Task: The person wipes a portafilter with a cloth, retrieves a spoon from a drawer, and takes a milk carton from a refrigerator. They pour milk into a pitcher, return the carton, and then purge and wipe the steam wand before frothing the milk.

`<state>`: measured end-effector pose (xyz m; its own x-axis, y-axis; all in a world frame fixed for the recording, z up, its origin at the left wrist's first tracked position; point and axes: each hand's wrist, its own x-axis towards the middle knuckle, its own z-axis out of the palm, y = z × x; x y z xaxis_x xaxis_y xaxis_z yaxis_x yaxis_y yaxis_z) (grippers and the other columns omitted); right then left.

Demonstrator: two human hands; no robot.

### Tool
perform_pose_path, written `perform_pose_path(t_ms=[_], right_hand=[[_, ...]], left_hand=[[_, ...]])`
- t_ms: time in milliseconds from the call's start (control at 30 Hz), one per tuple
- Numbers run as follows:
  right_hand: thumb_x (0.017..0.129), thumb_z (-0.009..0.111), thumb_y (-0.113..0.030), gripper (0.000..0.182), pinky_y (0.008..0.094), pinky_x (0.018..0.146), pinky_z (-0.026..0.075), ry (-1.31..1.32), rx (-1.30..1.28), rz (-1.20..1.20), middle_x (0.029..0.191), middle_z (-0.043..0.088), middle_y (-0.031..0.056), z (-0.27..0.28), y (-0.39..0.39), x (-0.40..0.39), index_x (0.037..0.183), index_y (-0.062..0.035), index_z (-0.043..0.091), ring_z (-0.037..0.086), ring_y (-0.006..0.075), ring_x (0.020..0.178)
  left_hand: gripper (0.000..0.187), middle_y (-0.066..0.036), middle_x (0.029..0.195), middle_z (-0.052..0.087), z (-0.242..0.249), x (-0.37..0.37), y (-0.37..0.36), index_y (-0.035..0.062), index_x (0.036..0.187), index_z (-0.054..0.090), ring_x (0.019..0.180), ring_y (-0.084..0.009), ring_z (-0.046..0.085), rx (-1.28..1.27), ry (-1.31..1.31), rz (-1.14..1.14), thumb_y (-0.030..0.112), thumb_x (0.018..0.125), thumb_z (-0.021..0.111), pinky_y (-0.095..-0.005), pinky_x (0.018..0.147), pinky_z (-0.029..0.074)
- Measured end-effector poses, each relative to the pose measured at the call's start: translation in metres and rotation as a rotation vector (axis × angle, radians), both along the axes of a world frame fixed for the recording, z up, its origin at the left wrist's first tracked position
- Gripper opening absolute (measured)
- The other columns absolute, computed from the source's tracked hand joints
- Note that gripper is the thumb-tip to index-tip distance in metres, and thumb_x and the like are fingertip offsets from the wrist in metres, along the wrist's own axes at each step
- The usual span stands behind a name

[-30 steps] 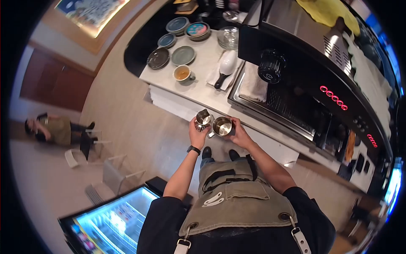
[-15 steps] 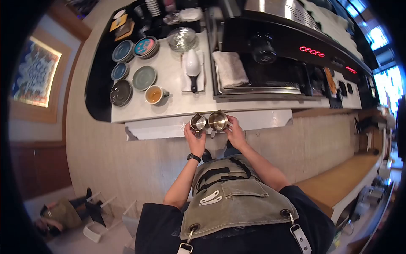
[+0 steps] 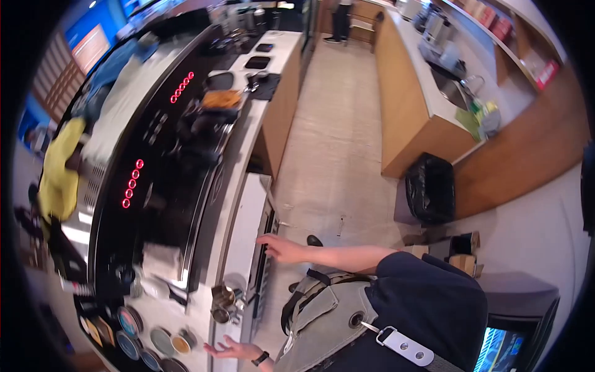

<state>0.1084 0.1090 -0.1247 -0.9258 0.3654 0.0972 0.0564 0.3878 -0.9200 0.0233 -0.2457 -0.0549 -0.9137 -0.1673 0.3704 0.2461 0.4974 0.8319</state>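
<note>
My left hand (image 3: pixel 228 349), a dark watch on its wrist, is open with fingers spread beside the counter's front edge, near a cup of brown coffee (image 3: pixel 181 343). It holds nothing. My right hand (image 3: pixel 282 248) reaches to the edge of a white under-counter unit (image 3: pixel 246 214), fingers stretched out; whether they touch it is hard to tell. Two metal milk pitchers (image 3: pixel 224 297) stand close together at the counter's front edge, between my hands. Neither hand is on them.
A black espresso machine (image 3: pixel 155 155) with red-lit buttons runs along the left, with a folded cloth (image 3: pixel 163 260) on it. Plates and saucers (image 3: pixel 129 321) lie near the cup. Across the aisle are a black-lined bin (image 3: pixel 429 189) and a sink (image 3: pixel 451 90). A person's legs (image 3: pixel 341 23) show far off.
Both hands have let go of the metal pitchers, which now stand at the counter edge. My view has swung right along the aisle, and my right hand has moved to the white unit.
</note>
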Motion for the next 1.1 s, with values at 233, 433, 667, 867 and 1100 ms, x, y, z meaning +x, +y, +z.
perform_pose_path(t_ms=[233,433,667,867,1100], right_hand=[[0.097,0.066,-0.009,0.025,0.0379,0.090,0.058,-0.049,-0.153,-0.669,0.122,0.064,0.0133,0.034,0.137,0.150,0.122,-0.0016,0.064,0.068,0.0260,0.111],[0.096,0.069,-0.009,0.021,0.0339,0.085,0.059,0.015,-0.103,-0.971,0.111,0.066,0.0098,0.064,0.259,0.240,0.115,-0.0014,0.066,0.069,0.0208,0.100],[0.096,0.071,-0.011,0.018,0.0292,0.081,0.056,0.163,0.070,-1.173,0.099,0.062,0.0069,0.122,0.398,0.303,0.110,-0.0009,0.067,0.065,0.0151,0.089],[0.096,0.072,-0.014,0.018,0.0304,0.079,0.055,0.315,-0.064,-1.312,0.094,0.068,0.0081,0.130,0.508,0.324,0.107,-0.0011,0.068,0.068,0.0167,0.086],[0.096,0.073,-0.017,0.017,0.0326,0.081,0.056,0.084,-0.040,-1.119,0.092,0.074,0.0098,0.137,0.659,0.301,0.101,-0.0011,0.070,0.072,0.0188,0.086]], left_hand=[[0.039,-0.006,0.100,0.057,0.084,-0.068,0.202,-0.0032,0.135,0.049,0.090,-0.0154,0.053,0.345,0.137,-0.730,0.004,0.098,0.060,-0.0296,0.083,0.045],[0.033,-0.006,0.091,0.065,0.150,0.004,0.459,-0.0010,0.125,0.061,0.082,-0.0131,0.060,0.087,-0.014,-1.326,-0.006,0.092,0.068,-0.0278,0.080,0.050],[0.032,-0.004,0.089,0.067,0.141,0.094,0.661,0.0001,0.124,0.065,0.078,-0.0127,0.063,-0.082,-0.234,-1.689,-0.004,0.093,0.068,-0.0262,0.074,0.052],[0.039,-0.007,0.091,0.067,0.120,0.103,0.780,0.0033,0.128,0.064,0.080,-0.0166,0.066,-0.376,-0.327,-1.877,-0.002,0.089,0.065,-0.0296,0.076,0.054],[0.040,-0.012,0.100,0.072,0.072,0.069,0.952,0.0049,0.132,0.062,0.086,-0.0251,0.071,-0.546,-0.451,-1.903,0.009,0.093,0.065,-0.0355,0.078,0.057]])
